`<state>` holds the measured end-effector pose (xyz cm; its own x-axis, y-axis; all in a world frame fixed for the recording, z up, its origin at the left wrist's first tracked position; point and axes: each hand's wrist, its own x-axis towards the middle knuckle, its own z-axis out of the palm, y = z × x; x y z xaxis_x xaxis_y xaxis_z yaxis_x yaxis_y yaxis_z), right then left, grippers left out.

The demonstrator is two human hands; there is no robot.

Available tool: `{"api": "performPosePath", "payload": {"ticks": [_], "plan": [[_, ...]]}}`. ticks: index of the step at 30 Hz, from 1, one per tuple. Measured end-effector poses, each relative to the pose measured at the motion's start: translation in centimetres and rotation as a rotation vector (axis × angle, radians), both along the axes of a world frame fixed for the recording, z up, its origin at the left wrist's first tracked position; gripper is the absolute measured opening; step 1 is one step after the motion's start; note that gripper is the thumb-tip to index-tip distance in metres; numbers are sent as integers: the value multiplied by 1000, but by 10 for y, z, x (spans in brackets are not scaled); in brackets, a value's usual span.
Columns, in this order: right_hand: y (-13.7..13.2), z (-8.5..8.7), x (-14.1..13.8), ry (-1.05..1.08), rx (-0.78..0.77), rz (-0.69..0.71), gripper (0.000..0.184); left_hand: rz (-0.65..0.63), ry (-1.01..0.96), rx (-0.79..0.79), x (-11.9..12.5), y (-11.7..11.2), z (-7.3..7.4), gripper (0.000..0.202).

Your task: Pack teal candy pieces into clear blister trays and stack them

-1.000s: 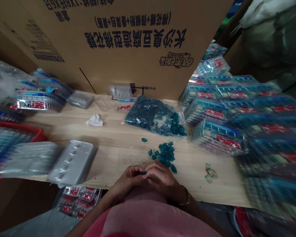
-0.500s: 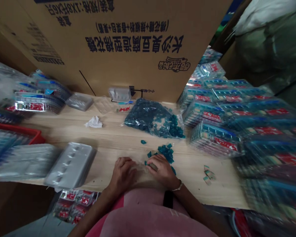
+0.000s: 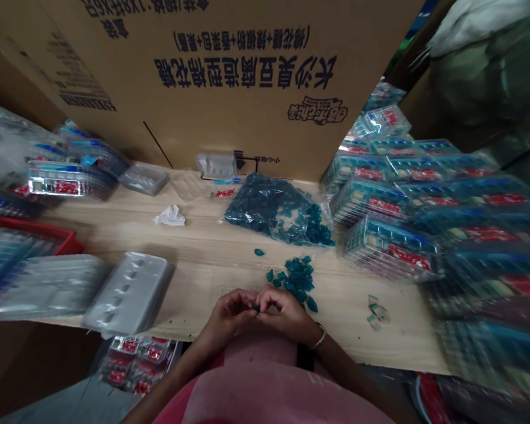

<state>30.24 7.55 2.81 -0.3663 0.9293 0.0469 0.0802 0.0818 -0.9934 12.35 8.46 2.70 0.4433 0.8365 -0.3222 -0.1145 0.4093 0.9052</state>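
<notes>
My left hand (image 3: 232, 312) and my right hand (image 3: 286, 314) meet fingertip to fingertip near the table's front edge. Both are closed in a pinch on a small dark teal piece (image 3: 255, 307), mostly hidden by the fingers. Just beyond my right hand lies a loose heap of teal gem-shaped pieces (image 3: 299, 277). One teal piece (image 3: 259, 252) lies apart from them. Farther back rests a clear plastic bag (image 3: 274, 209) full of the same pieces. Faint edges of clear plastic show on the table behind my left hand.
Stacked clear trays (image 3: 128, 291) stand at the left beside a red crate (image 3: 73, 241). Filled packs (image 3: 391, 250) are piled along the right. A large cardboard box (image 3: 247, 129) closes off the back. Crumpled tissue (image 3: 171, 215) and small flat scraps (image 3: 375, 312) lie on the table.
My right hand has moved left from the heap with a teal piece, and my left hand has come in to meet it. The fingertips now touch around the piece.
</notes>
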Motion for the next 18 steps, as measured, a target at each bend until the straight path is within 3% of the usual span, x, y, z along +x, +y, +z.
{"api": "performPosePath", "payload": {"ticks": [6, 10, 13, 18], "plan": [[-3, 9, -3, -59, 71, 42, 13, -56, 46, -34, -2, -5, 4, 33], [-4, 18, -4, -207, 125, 54, 17, -81, 146, 67, -4, -8, 7, 30], [-4, 22, -2, -231, 80, 87, 16, -101, 186, 131, -5, -9, 11, 25], [-4, 24, 4, -173, -35, 120, 14, -127, 178, 105, -6, -10, 19, 25]]}}
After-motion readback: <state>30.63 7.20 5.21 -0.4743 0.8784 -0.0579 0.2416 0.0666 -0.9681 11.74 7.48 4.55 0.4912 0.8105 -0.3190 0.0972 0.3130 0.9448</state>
